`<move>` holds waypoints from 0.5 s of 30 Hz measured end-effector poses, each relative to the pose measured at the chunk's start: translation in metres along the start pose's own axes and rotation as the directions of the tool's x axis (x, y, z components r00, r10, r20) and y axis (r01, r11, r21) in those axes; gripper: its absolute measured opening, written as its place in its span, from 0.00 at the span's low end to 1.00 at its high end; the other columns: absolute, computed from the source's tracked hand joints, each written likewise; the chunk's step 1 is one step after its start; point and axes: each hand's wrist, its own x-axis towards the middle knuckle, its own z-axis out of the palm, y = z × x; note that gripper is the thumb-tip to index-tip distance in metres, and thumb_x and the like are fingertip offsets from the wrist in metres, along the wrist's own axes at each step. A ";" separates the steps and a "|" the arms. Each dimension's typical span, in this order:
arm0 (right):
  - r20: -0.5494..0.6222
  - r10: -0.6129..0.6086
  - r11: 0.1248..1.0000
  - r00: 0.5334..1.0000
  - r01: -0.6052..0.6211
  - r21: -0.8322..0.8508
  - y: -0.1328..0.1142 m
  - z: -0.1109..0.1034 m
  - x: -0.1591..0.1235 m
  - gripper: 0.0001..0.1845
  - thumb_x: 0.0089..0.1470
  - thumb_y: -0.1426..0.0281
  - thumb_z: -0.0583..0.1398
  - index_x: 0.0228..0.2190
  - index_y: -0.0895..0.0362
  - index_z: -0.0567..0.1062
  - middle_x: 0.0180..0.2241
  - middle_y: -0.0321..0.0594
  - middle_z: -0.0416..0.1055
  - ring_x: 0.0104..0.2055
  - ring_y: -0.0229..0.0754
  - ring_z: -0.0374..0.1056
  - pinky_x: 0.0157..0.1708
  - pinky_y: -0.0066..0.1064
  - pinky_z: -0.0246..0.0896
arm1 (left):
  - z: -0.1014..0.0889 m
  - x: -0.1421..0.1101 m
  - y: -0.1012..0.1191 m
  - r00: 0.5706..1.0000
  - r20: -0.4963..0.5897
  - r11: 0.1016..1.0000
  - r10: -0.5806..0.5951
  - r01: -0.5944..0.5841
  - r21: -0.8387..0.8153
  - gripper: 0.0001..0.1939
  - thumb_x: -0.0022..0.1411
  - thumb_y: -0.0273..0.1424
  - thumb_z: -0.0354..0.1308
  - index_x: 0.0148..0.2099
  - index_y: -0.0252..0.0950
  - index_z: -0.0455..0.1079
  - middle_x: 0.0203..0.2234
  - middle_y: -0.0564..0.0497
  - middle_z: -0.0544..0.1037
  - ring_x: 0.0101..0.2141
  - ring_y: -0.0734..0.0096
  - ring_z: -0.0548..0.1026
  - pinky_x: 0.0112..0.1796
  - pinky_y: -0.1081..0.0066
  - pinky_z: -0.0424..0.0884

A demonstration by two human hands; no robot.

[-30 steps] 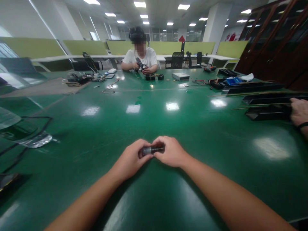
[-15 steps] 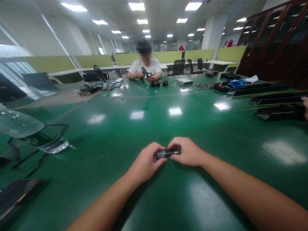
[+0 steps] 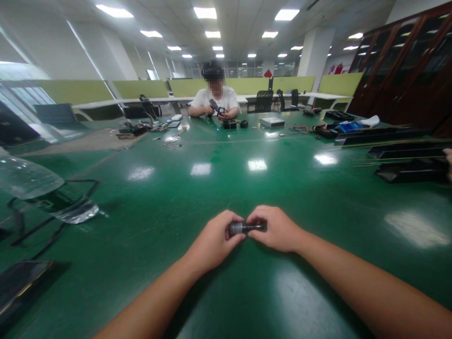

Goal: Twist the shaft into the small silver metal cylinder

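My left hand (image 3: 215, 238) and my right hand (image 3: 275, 228) meet low over the green table (image 3: 226, 188), both closed round one small dark cylinder with a silvery band (image 3: 243, 228). The cylinder lies level between my fingertips, its left end in my left fingers, its right end in my right fingers. Most of it is hidden by my fingers.
A clear plastic bottle (image 3: 38, 186) lies at the left beside black wire frames. Black trays and thin rods (image 3: 406, 160) lie at the right, with another person's hand at the edge. A seated person (image 3: 215, 101) works with small parts at the far side.
The view has swung a little to the left and up, so my hands now sit further right in the picture. My grip on the cylinder is unchanged.
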 end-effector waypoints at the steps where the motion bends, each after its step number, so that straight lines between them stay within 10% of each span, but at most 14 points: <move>1: -0.004 -0.005 1.000 1.000 0.005 0.000 -0.001 0.001 0.000 0.08 0.47 0.73 0.64 0.34 0.57 0.77 0.31 0.38 0.73 0.34 0.39 0.67 0.36 0.30 0.61 | 0.000 0.000 0.000 1.000 -0.002 1.000 0.001 -0.001 0.001 0.10 0.58 0.29 0.60 0.44 0.38 0.71 0.35 0.51 0.75 0.34 0.66 0.72 0.36 0.68 0.67; 15: -0.013 0.009 1.000 1.000 -0.009 -0.003 0.001 0.004 0.003 0.06 0.50 0.74 0.64 0.34 0.56 0.78 0.31 0.37 0.74 0.33 0.38 0.67 0.34 0.28 0.59 | 0.001 0.004 0.003 0.999 0.002 0.999 -0.042 0.042 0.013 0.09 0.57 0.29 0.61 0.43 0.37 0.72 0.34 0.51 0.76 0.34 0.65 0.73 0.37 0.68 0.68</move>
